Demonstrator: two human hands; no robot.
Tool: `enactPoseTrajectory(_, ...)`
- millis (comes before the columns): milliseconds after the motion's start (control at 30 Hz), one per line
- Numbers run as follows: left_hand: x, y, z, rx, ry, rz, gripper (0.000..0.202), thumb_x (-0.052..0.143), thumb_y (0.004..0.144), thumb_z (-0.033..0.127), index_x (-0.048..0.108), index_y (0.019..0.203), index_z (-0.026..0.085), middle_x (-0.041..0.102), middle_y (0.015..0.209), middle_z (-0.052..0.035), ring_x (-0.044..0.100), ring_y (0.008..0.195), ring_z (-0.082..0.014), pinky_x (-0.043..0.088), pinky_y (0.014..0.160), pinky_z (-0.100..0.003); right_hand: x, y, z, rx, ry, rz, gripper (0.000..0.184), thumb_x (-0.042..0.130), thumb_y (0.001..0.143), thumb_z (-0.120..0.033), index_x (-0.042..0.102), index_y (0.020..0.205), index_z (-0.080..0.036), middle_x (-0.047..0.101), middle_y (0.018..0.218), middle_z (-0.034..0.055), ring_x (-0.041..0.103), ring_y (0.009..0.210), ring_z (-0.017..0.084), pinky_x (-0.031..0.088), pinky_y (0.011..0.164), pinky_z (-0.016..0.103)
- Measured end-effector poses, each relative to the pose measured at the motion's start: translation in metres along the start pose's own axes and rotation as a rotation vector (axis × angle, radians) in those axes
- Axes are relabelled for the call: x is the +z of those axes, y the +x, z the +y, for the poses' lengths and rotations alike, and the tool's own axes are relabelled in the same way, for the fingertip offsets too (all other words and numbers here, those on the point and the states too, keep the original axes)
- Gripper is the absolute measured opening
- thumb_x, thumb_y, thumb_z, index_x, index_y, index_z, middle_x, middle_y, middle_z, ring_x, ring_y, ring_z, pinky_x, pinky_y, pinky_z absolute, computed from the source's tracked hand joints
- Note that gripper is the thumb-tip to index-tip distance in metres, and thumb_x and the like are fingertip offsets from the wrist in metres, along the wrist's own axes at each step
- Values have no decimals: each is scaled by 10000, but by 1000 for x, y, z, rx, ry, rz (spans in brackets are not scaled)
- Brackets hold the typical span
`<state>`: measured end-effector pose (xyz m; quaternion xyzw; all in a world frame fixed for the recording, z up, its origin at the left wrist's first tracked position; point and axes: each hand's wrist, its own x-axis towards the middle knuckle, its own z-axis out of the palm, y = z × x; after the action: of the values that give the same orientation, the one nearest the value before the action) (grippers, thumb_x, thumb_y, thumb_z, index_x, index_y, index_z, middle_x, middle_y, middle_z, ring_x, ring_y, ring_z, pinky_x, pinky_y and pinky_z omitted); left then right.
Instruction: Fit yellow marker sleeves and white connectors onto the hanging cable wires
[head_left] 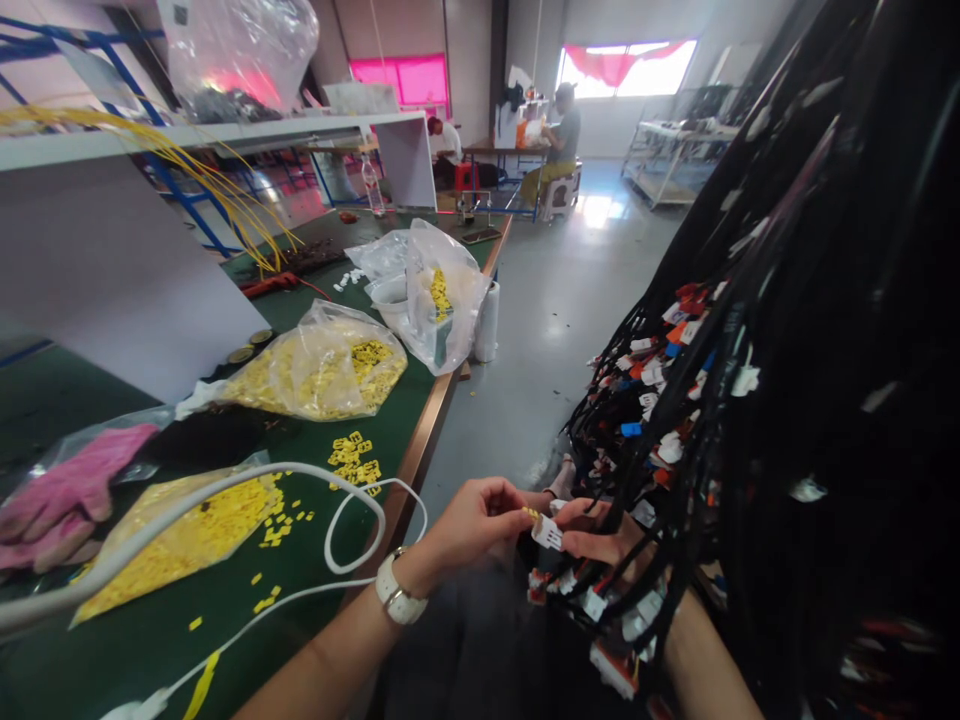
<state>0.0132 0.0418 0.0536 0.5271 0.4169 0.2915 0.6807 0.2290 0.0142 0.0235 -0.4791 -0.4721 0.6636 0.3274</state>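
Observation:
My left hand (476, 520), with a white watch (401, 590) on its wrist, pinches a small yellow plastic clip (532, 513) against a white wire connector (548, 534). That connector is gripped between the thumb and fingers of my right hand (604, 540), which is partly covered by black cables. Both hands meet in front of me, beside a large hanging bundle of black wire harnesses (720, 330). White, blue and orange connectors dangle from its ends. On the bench to the left lies a loose pile of yellow clips (352, 462).
The green bench (390, 420) holds an open bag of yellow clips (315, 365), a flatter bag (187, 530), pink gloves (67, 490) and another clear bag (446, 300). A white cable (300, 468) loops across. Two people sit at a far table.

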Motion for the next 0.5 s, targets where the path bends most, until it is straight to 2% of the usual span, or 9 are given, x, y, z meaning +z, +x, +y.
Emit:
enactPoseTrajectory(133, 2, 0, 1, -47, -162, -40, 350, 767, 675, 386, 587, 814, 119, 634, 679, -10, 545, 557, -89, 412, 557, -213, 3, -3, -5, 57, -9, 29, 287, 790, 614, -404, 706, 810, -211, 722, 716, 16, 647, 625, 183, 496, 583, 305)
enactPoseTrajectory(333, 3, 0, -2, -13, -38, -29, 343, 763, 680, 392, 641, 789, 90, 624, 658, -15, 524, 579, -84, 382, 555, -205, 0, 0, 3, 59, 104, 22, 314, 829, 573, -397, 700, 789, -209, 727, 706, 7, 655, 615, 181, 495, 560, 299)
enactPoseTrajectory(500, 2, 0, -2, -65, -46, -1, 374, 785, 630, 431, 643, 731, 100, 619, 636, -8, 498, 565, -82, 360, 549, -210, 0, 1, 6, 73, 128, 50, 289, 843, 560, -373, 718, 773, -222, 723, 696, 5, 637, 604, 170, 481, 541, 286)
